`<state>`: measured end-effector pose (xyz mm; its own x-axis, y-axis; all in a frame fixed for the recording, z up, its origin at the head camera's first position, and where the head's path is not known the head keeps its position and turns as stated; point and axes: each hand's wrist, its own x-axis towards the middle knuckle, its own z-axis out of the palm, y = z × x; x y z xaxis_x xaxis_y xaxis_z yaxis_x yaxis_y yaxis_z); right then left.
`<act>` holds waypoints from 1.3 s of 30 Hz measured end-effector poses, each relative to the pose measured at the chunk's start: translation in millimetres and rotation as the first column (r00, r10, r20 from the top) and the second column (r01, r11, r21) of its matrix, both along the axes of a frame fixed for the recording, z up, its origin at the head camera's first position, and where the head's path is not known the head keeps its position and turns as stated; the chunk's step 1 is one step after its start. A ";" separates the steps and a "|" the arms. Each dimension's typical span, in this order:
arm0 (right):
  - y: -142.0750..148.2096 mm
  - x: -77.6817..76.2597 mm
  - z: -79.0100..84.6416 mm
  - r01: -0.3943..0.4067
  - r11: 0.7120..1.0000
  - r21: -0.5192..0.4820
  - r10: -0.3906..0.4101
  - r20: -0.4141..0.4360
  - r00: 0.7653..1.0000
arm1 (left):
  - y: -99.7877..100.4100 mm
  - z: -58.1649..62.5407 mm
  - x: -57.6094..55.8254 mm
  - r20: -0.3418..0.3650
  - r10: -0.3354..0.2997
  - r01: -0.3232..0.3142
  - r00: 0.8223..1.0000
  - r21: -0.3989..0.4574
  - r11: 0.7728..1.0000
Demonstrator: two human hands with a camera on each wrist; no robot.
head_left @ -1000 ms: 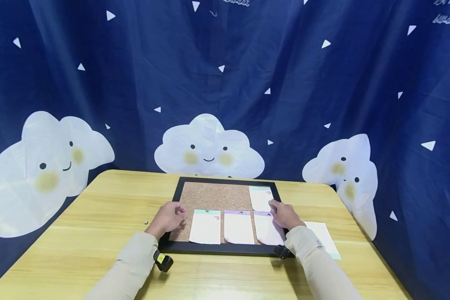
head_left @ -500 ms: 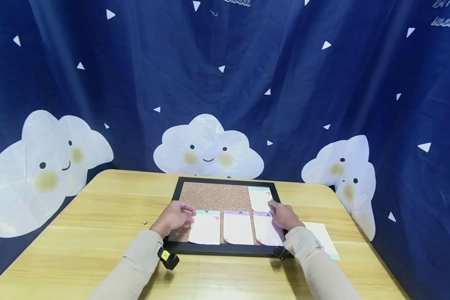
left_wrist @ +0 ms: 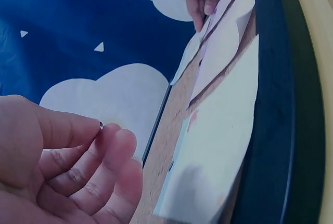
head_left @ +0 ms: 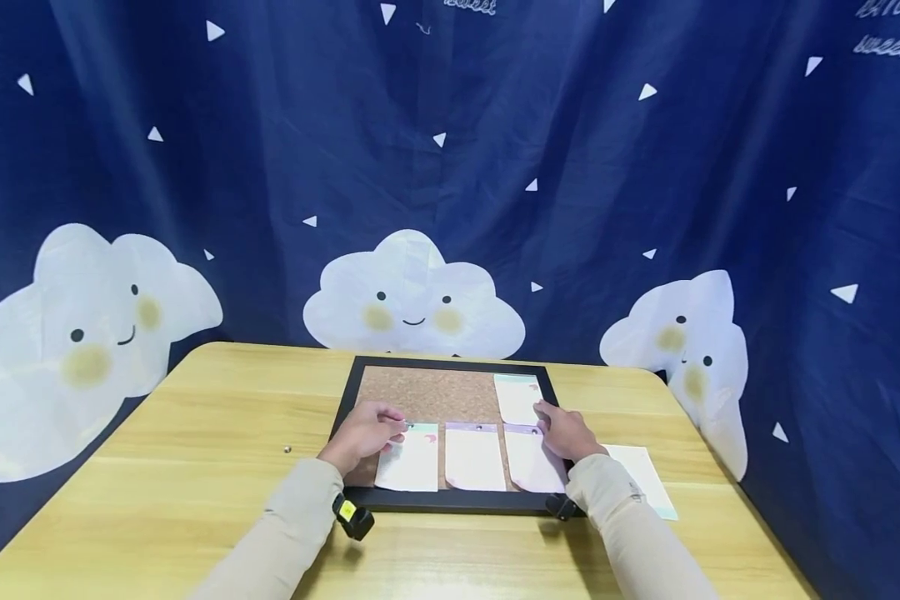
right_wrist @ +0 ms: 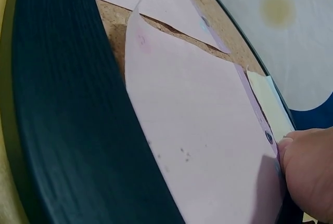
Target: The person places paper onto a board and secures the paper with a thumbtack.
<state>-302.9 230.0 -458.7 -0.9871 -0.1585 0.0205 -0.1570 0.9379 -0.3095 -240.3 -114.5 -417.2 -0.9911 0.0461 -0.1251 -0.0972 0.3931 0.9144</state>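
My left hand (head_left: pixel 367 432) hovers over the left part of a black-framed corkboard (head_left: pixel 420 392), beside the top of a mint-banded note. In the left wrist view, thumb and index fingertip pinch a small silver thumbtack (left_wrist: pixel 101 125); the other fingers curl loosely. My right hand (head_left: pixel 567 432) is at the board's right side, where it holds the lower right edge of another mint-banded note (head_left: pixel 516 400) between thumb and fingers. That note lies in the upper right corner, just above a purple-banded note (right_wrist: pixel 203 115) with a tack in its band.
Along the board's lower half are a mint-banded note (head_left: pixel 408 462) and a middle purple-banded note (head_left: pixel 476 458), both tacked at the top. One loose note (head_left: pixel 642 475) lies on the table right of the board. A single tack (head_left: pixel 287 449) sits on the table to the left.
My left hand has moved right, from the board's left edge to near the top of the lower-left note, with the thumbtack pinched. The right hand has stayed at the upper right note.
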 end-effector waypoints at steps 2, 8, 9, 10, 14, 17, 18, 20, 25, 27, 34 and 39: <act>0.8 0.5 -0.7 -0.008 1.000 -0.014 0.008 -0.011 1.000 | 4.7 -0.4 -1.0 -0.004 -0.005 0.005 1.000 0.007 1.000; -0.4 0.1 -1.1 0.016 1.000 -0.018 -0.016 -0.004 1.000 | 18.1 -3.5 -7.5 -0.018 -0.013 0.013 1.000 0.016 1.000; -0.8 -0.5 -1.2 0.020 1.000 -0.015 -0.020 -0.001 1.000 | 20.0 -3.9 -8.5 -0.024 -0.018 0.018 1.000 0.013 1.000; -0.9 -0.9 -1.2 0.029 0.999 -0.016 -0.029 0.004 1.000 | 22.1 -3.8 -9.4 -0.024 -0.021 0.022 0.999 0.017 1.000; -0.5 -2.9 -2.8 0.041 0.999 -0.022 -0.041 -0.002 0.999 | 30.5 -3.3 -12.7 -0.026 -0.052 0.052 0.998 0.012 0.999; -0.1 -3.4 -4.2 0.046 0.999 -0.027 -0.046 -0.002 0.999 | 36.8 -2.5 -14.5 -0.011 -0.068 0.068 0.998 0.026 0.997; -0.2 -3.2 -4.2 0.045 0.999 -0.027 -0.045 -0.004 0.999 | 38.8 -2.5 -15.0 -0.012 -0.076 0.076 0.997 0.035 0.996; -0.6 -2.5 -4.2 0.050 0.998 -0.034 -0.050 0.003 0.999 | 42.9 -2.4 -16.1 -0.015 -0.086 0.087 0.996 0.054 0.995; -1.0 -1.4 -4.6 0.047 0.998 -0.047 -0.047 -0.002 0.999 | 52.9 -1.4 -18.2 -0.025 -0.102 0.104 0.994 0.070 0.992; -1.3 -1.1 -5.0 0.042 0.998 -0.053 -0.042 -0.007 0.999 | 55.9 -0.9 -18.3 -0.028 -0.109 0.111 0.994 0.063 0.992; -0.8 -1.6 -5.1 0.041 0.997 -0.071 -0.042 -0.012 0.999 | 62.7 -0.5 -19.7 -0.041 -0.127 0.129 0.991 0.038 0.991; -0.9 -2.7 -5.1 0.053 0.996 -0.076 -0.053 0.002 0.999 | 66.7 -2.4 -22.5 -0.046 -0.130 0.132 0.990 0.047 0.990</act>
<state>-305.6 229.1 -463.8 -0.9942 -0.1035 0.0304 -0.1073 0.9188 -0.3798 -262.7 -47.8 -419.6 -0.9805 0.1809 -0.0772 -0.0083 0.3542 0.9352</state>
